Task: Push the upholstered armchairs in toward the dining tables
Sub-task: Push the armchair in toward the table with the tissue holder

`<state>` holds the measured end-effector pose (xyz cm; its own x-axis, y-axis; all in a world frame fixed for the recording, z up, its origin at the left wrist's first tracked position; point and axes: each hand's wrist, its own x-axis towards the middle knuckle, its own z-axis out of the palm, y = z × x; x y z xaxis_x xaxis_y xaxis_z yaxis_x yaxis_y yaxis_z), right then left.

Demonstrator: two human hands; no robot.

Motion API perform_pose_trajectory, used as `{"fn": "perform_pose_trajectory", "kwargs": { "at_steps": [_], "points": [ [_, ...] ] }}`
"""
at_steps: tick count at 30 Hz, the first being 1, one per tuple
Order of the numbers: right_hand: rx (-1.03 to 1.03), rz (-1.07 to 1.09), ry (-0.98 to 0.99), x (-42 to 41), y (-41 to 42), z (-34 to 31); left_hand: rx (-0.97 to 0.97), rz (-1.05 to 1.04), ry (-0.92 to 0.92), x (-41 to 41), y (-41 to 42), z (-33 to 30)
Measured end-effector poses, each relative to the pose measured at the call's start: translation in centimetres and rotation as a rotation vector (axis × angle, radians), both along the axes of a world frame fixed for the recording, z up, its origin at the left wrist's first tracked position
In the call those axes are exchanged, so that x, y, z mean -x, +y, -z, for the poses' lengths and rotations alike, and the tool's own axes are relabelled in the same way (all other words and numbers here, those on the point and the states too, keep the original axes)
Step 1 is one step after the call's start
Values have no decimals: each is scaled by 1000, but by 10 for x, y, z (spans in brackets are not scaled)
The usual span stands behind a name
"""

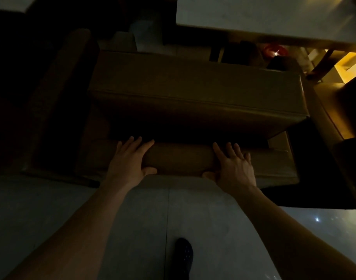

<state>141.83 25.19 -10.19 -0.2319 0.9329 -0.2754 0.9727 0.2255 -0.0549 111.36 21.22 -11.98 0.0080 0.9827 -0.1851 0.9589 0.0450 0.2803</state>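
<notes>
The room is dim, and the view looks straight down over the back of an upholstered armchair (193, 93) that fills the middle of the picture. The left hand (130, 160) and the right hand (233, 166) both lie on the rolled top edge of the backrest (181, 160), fingers spread flat over the top and thumbs hooked under the near side. Neither hand is clenched; each wraps loosely around the roll, a hold that suits pushing more than lifting. They sit well apart, at about 7 and 5 o'clock of the seat cushion, probably so that the chair goes forward straight instead of swinging to one side.

The table (274, 17) is at 1 o'clock, its pale top well beyond the front of the seat and offset to the right, so the chair does not look tucked in yet. A second chair (334, 118) stands just beside it at 3 o'clock, and a darker one (52, 98) at 9 o'clock, which leaves little room for drifting sideways. One foot (184, 257) is planted on the tiled floor (132, 219) at 6 o'clock, behind the backrest, likely to brace the push.
</notes>
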Motion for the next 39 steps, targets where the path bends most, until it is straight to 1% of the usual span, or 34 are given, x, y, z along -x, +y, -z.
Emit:
{"fn": "perform_pose_trajectory", "kwargs": {
  "at_steps": [9,12,20,26,30,36,39],
  "points": [
    [8,-2,-12,0,-20,-1,-32,-30,-46,-3,-27,-3],
    [20,-3,-15,0,-30,-1,-6,-23,-53,-1,-34,-2],
    [64,9,-19,0,-28,-2,44,-17,-56,1,-30,-2],
    [136,12,-34,3,-21,-8,70,-17,-58,4,-25,-1],
    [113,20,-9,7,-17,-5,93,-29,-57,4,-16,-5],
    [176,20,-4,10,-20,-13,165,-56,31,-4,-18,-17],
    [251,-6,-13,5,-13,-24,234,-77,87,-13,-21,-28]
  ]
}}
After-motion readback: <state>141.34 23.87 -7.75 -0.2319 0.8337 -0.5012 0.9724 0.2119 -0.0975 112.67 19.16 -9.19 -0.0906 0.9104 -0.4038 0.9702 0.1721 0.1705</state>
